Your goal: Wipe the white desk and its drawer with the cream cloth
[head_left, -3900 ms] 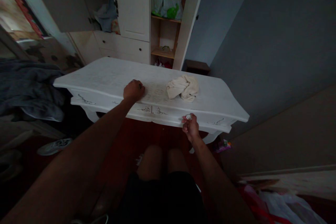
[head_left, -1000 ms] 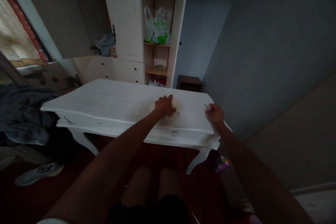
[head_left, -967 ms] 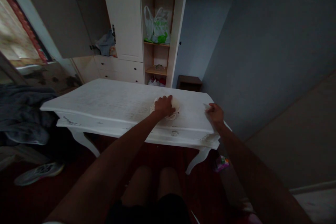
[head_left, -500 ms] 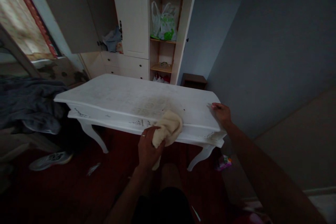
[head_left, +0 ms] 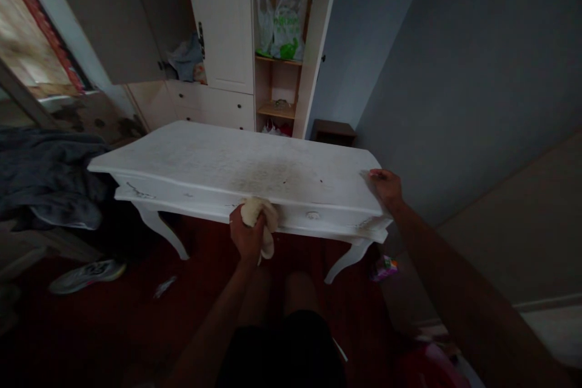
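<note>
A cream cloth (head_left: 268, 216) is bunched in my left hand (head_left: 247, 235), whose fingers are closed around it. The cloth presses against the front face of a white table (head_left: 204, 151) near its middle, and its lower end hangs below the apron. My right hand (head_left: 387, 187) rests at the table's right edge, fingertips on the top, fingers loosely bent and holding no loose object. A dark grey smudge (head_left: 268, 173) and two small dark specks mark the tabletop. A round carved ornament (head_left: 313, 216) shows on the front, right of the cloth.
Behind the table stands a white wardrobe (head_left: 222, 24) with open doors and a plastic bag (head_left: 287, 30) on a shelf. Dark clothing (head_left: 50, 176) is heaped at left, above a shoe (head_left: 86, 276) on the red floor. A grey wall (head_left: 477, 73) rises at right.
My left hand and the cloth have moved left along the table's front, uncovering the round ornament. The right hand stays at the table's right edge. The view has tilted slightly.
</note>
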A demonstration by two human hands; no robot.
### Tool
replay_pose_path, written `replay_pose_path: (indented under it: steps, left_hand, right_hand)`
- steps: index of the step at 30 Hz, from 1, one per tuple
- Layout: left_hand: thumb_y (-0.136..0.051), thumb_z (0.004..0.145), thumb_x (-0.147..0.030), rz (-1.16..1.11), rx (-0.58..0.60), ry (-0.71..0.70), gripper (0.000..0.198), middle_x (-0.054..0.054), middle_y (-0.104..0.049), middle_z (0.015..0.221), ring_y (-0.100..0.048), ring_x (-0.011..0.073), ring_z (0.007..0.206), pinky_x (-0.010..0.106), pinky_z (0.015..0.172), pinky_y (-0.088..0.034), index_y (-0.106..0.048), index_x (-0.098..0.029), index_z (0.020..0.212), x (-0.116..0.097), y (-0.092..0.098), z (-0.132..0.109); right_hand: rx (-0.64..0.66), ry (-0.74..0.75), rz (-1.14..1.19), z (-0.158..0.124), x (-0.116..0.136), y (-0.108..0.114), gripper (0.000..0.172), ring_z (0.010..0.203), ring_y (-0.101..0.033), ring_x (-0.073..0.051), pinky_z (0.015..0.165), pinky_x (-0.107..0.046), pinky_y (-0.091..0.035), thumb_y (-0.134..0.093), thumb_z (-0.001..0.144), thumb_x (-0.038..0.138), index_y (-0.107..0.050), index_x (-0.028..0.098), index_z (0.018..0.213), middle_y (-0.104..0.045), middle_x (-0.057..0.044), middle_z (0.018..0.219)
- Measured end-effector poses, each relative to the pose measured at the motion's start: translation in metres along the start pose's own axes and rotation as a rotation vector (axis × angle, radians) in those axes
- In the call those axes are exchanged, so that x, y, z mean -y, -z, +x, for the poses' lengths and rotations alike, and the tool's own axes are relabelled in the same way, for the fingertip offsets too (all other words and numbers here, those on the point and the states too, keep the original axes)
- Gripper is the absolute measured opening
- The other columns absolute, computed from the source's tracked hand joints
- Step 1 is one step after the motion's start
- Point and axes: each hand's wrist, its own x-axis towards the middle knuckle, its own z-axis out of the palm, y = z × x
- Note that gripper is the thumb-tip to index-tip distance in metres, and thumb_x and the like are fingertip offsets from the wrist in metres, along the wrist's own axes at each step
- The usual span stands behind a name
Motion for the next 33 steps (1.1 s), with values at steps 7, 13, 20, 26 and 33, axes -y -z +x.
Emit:
replay_pose_path:
  steps: [7, 13, 20, 26, 33]
  left_hand:
    - [-0.061, 0.083, -0.036, 0.123, -0.022, -0.026, 0.055, 0.017, -0.054, 0.137, -0.049, 0.0296, 0.132, 0.049, 0.112, -0.039, -0.043, -0.02, 0.133, -0.019, -0.037, -0.019]
    - [-0.062, 0.083, -0.034, 0.152, 0.106, -0.037, 0.056, 0.017, -0.043, 0.151, -0.038, 0.0339, 0.14, 0.054, 0.111, -0.038, -0.047, -0.021, 0.135, -0.024, -0.047, -0.04]
    - [-0.066, 0.079, -0.031, 0.159, 0.334, -0.119, 0.061, 0.01, -0.042, 0.153, -0.04, 0.0314, 0.138, 0.047, 0.109, -0.043, -0.05, -0.028, 0.138, -0.023, -0.054, -0.067]
    - [-0.068, 0.071, -0.021, -0.059, 0.293, -0.106, 0.061, 0.017, -0.047, 0.145, -0.045, 0.0325, 0.133, 0.047, 0.11, -0.04, -0.053, -0.02, 0.13, -0.033, -0.065, -0.083]
    - [-0.072, 0.067, -0.022, -0.539, 0.281, 0.315, 0.052, 0.008, -0.066, 0.111, -0.063, 0.0238, 0.105, 0.038, 0.096, -0.049, -0.058, -0.022, 0.117, -0.046, -0.074, -0.096]
  right_hand:
    - [0.035, -0.005, -0.029, -0.002, 0.003, 0.0, 0.025, 0.057, -0.052, -0.016, 0.063, -0.034, -0.046, -0.064, 0.071, 0.04, -0.07, 0.016, 0.069, -0.06, -0.002, 0.059]
    - [0.079, 0.003, -0.108, -0.002, 0.007, 0.0, 0.024, 0.056, -0.052, -0.016, 0.061, -0.033, -0.043, -0.063, 0.071, 0.039, -0.069, 0.017, 0.067, -0.059, -0.001, 0.056]
    - [0.083, 0.004, -0.114, -0.003, 0.007, 0.0, 0.025, 0.057, -0.051, -0.015, 0.061, -0.031, -0.042, -0.062, 0.07, 0.04, -0.07, 0.015, 0.068, -0.059, -0.001, 0.057]
    - [0.087, 0.012, -0.098, -0.004, 0.007, 0.001, 0.033, 0.055, -0.051, -0.014, 0.057, -0.029, -0.041, -0.063, 0.069, 0.047, -0.07, 0.015, 0.068, -0.059, -0.002, 0.056]
    - [0.083, 0.003, -0.082, -0.004, 0.008, -0.001, 0.033, 0.056, -0.051, -0.014, 0.056, -0.028, -0.04, -0.064, 0.072, 0.048, -0.07, 0.015, 0.069, -0.06, -0.001, 0.057]
